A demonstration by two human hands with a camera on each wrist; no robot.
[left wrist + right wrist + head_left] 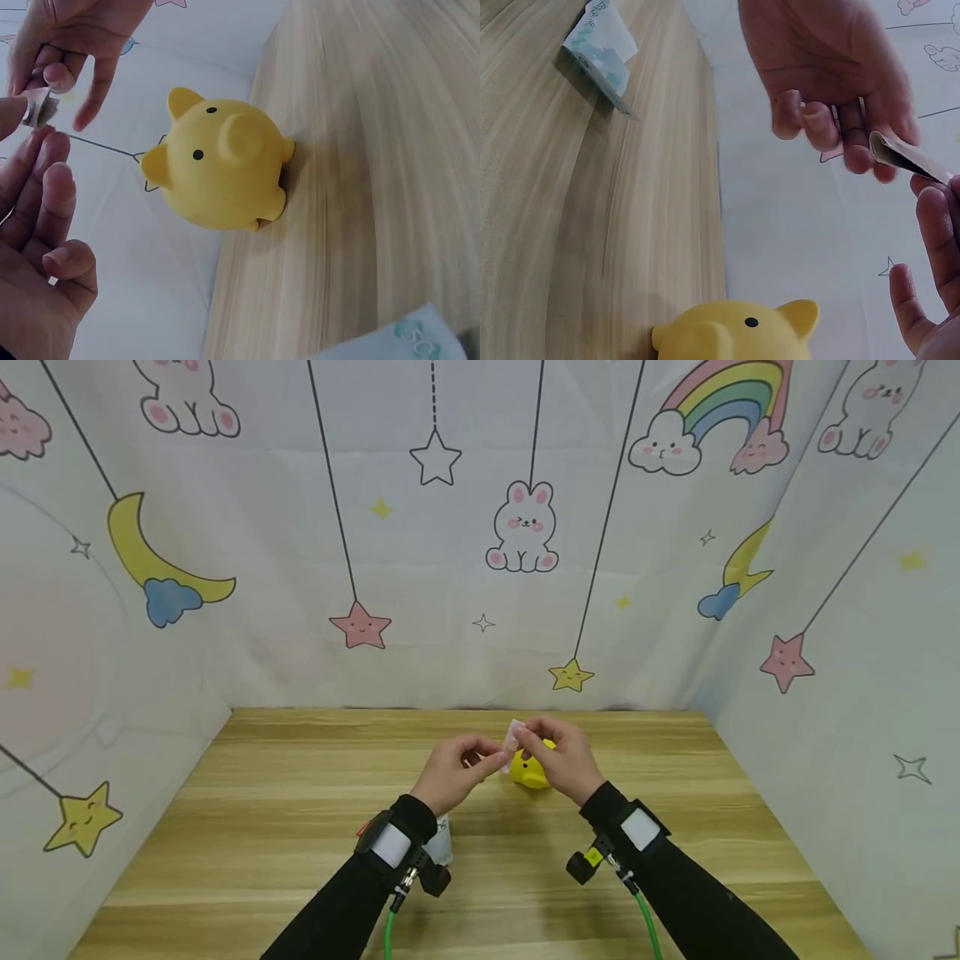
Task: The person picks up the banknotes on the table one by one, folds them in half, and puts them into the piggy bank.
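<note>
A small folded strip of pinkish-white paper (512, 739) is held between both hands above the table. My left hand (461, 768) pinches its lower end between thumb and fingertips; my right hand (558, 756) pinches the upper end. Seen from the right wrist, the folded paper (900, 155) shows a dark inner gap at one edge. Just behind and below the hands stands a yellow pig figure (531, 774), upright and partly covered by the right hand. The left wrist view shows the pig (221, 161) whole, with ears, snout and black eyes.
A creased pale blue-green banknote (604, 52) lies on the wooden table (315, 760), partly under the left wrist in the head view. A small reddish edge (363, 828) shows beside that wrist. Patterned cloth walls (450, 543) enclose the back and sides.
</note>
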